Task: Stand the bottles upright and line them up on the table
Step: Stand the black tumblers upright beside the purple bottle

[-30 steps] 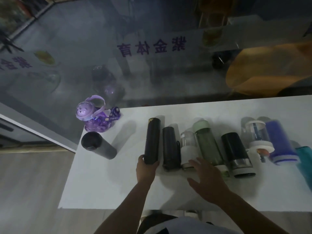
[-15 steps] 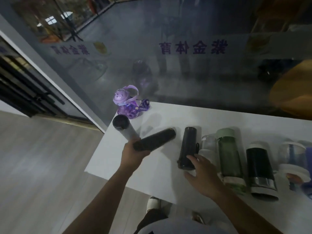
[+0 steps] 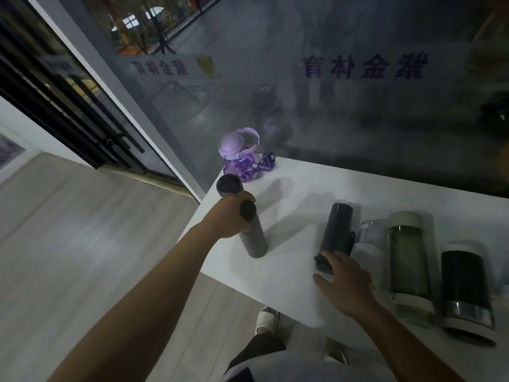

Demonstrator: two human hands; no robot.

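My left hand (image 3: 225, 216) grips the upper part of a slim dark bottle (image 3: 254, 242), which stands upright near the left edge of the white table (image 3: 297, 194). Just behind it stands a grey bottle with a black cap (image 3: 229, 184), and a purple handled bottle (image 3: 239, 158) stands at the far corner. My right hand (image 3: 344, 282) lies open, fingertips on the near end of a black bottle (image 3: 337, 232) lying flat. Beside that lie a clear bottle with a white sleeve (image 3: 370, 244), a green bottle (image 3: 409, 260) and a black bottle with white ends (image 3: 465, 288).
A glass wall with printed characters (image 3: 363, 66) runs along the table's far side. The table's left edge (image 3: 192, 230) drops to a wooden floor (image 3: 96, 244). My foot in a white slipper (image 3: 265, 319) is under the near edge.
My left hand lifted the slim dark bottle from the lying row, carried it left and turned it upright beside the grey bottle. My right hand shifted onto the black lying bottle's near end.
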